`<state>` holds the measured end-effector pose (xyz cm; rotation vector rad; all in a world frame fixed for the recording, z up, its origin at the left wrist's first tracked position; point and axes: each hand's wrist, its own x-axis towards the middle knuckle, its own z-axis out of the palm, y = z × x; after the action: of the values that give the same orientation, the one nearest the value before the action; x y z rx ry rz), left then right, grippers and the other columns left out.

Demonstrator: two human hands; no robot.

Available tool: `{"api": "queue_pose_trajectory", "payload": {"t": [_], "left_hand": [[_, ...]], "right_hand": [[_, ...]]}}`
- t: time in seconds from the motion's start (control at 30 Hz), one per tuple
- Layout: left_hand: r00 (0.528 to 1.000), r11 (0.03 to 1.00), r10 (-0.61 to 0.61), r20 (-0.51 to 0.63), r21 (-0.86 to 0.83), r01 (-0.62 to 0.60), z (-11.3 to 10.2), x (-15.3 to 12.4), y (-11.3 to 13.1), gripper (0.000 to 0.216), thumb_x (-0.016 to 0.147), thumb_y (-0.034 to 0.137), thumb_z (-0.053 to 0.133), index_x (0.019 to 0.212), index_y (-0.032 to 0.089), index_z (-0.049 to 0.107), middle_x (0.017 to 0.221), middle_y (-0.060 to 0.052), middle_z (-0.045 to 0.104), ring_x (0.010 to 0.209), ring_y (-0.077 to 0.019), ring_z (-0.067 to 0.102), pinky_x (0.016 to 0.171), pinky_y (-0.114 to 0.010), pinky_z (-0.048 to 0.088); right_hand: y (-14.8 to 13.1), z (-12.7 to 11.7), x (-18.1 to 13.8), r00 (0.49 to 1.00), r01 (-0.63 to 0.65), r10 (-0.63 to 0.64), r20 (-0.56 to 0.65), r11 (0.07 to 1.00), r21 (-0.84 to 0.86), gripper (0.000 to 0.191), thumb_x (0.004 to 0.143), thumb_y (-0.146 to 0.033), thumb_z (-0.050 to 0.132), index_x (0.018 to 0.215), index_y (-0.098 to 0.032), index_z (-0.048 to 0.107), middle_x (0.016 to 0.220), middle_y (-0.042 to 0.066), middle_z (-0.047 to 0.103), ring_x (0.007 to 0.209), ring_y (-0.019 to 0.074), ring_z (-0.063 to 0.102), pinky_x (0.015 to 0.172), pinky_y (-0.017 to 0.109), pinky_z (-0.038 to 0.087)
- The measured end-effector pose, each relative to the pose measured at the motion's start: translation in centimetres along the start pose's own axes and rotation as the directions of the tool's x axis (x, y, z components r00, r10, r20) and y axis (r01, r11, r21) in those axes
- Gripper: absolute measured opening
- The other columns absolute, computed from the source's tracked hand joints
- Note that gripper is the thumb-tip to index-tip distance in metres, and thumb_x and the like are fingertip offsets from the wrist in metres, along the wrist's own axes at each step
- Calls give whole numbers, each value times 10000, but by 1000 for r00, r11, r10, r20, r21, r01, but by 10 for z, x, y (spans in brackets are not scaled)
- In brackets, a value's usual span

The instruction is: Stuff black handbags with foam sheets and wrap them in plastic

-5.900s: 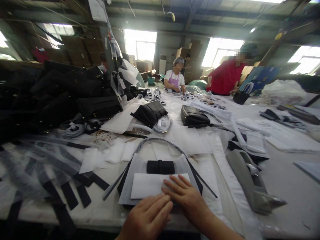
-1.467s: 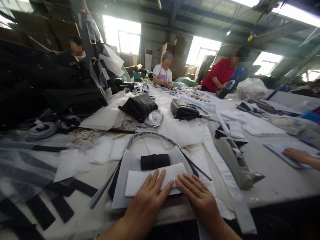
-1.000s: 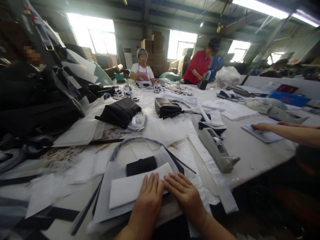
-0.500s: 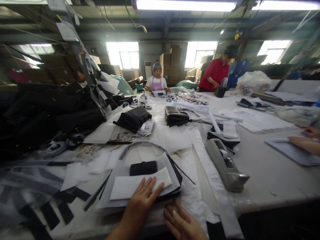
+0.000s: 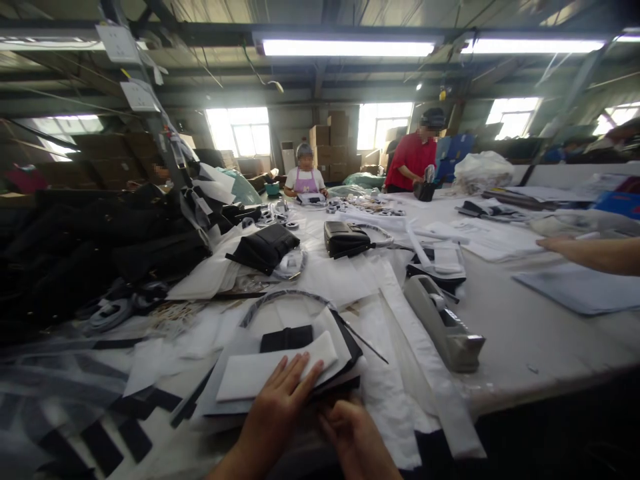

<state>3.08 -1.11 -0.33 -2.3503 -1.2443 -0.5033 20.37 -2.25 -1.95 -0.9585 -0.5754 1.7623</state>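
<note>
A black handbag (image 5: 351,333) lies at the table's front with its wrapped loop handle (image 5: 285,293) pointing away from me. A pale grey sheet (image 5: 235,347) and a folded white padding sheet (image 5: 250,377) rest over it, beside a small black strap-like piece (image 5: 286,338). My left hand (image 5: 280,400) is spread flat on the padding sheet, fingers stretched. At the bag's near right edge, my right hand (image 5: 350,427) is closed, its fingers curled low by the edge. Whatever those fingers pinch is hidden.
A grey tape dispenser (image 5: 445,327) stands to the right, beside long white wrapping strips (image 5: 415,347). Two black bags (image 5: 267,247) (image 5: 345,239) sit farther back. Dark material (image 5: 100,247) is heaped left. A co-worker's arm (image 5: 590,252) reaches in from the right; two people work beyond.
My right hand has gone from open fingers to a closed grip and moved up to the bag's near edge. My left hand stays on the padding. The co-worker's arm at right reaches farther away.
</note>
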Motion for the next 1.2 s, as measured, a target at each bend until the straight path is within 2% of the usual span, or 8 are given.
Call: {"api": "queue_pose_trajectory", "payload": {"t": [0.23,0.53,0.6,0.7,0.77,0.93,1.07,1.2], "left_hand": [[997,998,-7,80,-69,12,-20,-6,4,705,884,196,530,1537,139,273,1560,-136,373,1437,-264,355,1142,-439,382],[978,994,-106,-179,-25,103,-9,-8,-14,558,938,107,437,1490,143,357,1430,-117,549,1316,-232,525,1081,-400,454],[971,984,-171,-166,-76,161,-16,-5,-22,623,901,57,446,1503,164,330,1428,-97,555,1304,-225,537,1084,-383,454],[952,958,-268,-149,-147,247,-24,-3,-30,710,857,23,470,1522,196,290,1437,-81,546,1306,-228,534,1090,-376,448],[946,948,-290,-144,-175,264,-27,-2,-32,732,850,28,490,1526,211,277,1445,-82,537,1313,-235,526,1091,-380,445],[946,943,-295,-130,-196,268,-26,-5,-29,736,833,16,499,1511,234,313,1442,-82,537,1317,-239,520,1082,-379,449],[942,938,-311,-128,-199,283,-27,-7,-28,745,810,8,502,1501,231,334,1433,-80,546,1306,-242,532,1078,-379,455],[932,928,-333,-144,-228,296,-29,-7,-32,766,790,32,526,1504,228,327,1430,-70,552,1291,-254,547,1065,-386,471]], "right_hand": [[-13,16,-17,998,58,-58,28,998,-9,243,657,-172,593,889,-230,637,871,12,698,838,192,680,867,384,568],[-31,30,-20,933,316,-229,279,890,-328,355,799,-199,642,1152,-204,675,1063,71,751,1053,279,696,960,424,540],[-45,15,-17,902,428,-280,329,692,-581,300,859,-252,644,1155,-224,689,1086,63,750,1036,254,703,942,393,550],[-72,-23,-10,787,529,-385,483,16,-849,195,919,-320,604,1050,-272,741,1080,50,747,983,232,704,899,374,559],[-89,-49,-4,769,498,-375,517,-156,-853,184,866,-345,680,1022,-282,754,1053,62,744,994,260,685,898,404,548],[-105,-78,9,803,470,-272,530,-256,-845,257,708,-369,824,944,-287,765,957,44,746,931,261,667,829,371,533],[-105,-75,14,827,439,-259,499,-256,-861,108,794,-378,739,800,-275,770,824,23,744,807,220,678,735,319,515],[-110,-63,17,829,414,-325,455,-192,-890,215,882,-403,612,817,-286,781,865,27,772,850,235,702,787,343,512]]}}
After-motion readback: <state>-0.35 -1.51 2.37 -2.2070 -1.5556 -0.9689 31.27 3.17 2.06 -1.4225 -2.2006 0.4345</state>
